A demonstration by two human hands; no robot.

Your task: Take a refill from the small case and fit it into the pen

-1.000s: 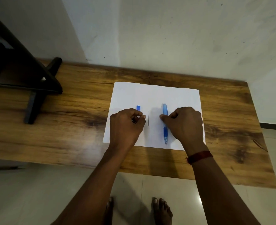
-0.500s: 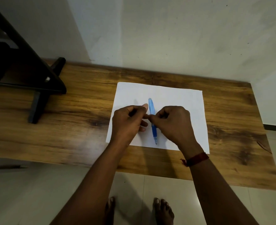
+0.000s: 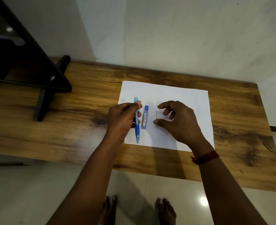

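Observation:
A white sheet of paper [image 3: 179, 96] lies on a wooden table [image 3: 85, 98]. My left hand [image 3: 122, 119] grips a blue mechanical pencil [image 3: 137, 127], its tip pointing toward me over the sheet's left part. Just right of it a small blue lead case [image 3: 145, 117] lies flat on the paper. A thin dark pencil lead [image 3: 156, 116] rests on the sheet further right. My right hand [image 3: 178, 122] hovers over that lead with thumb and forefinger spread on either side of it, holding nothing.
A black stand with a foot bar [image 3: 41, 88] occupies the table's left end against the white wall. The table's front edge runs just below the paper. Glossy floor tiles and my bare feet [image 3: 139, 210] lie underneath.
The pencil passed from my right hand to my left and moved to the left. The lead case lies uncovered on the paper. My right hand opened and moved right, over the lead.

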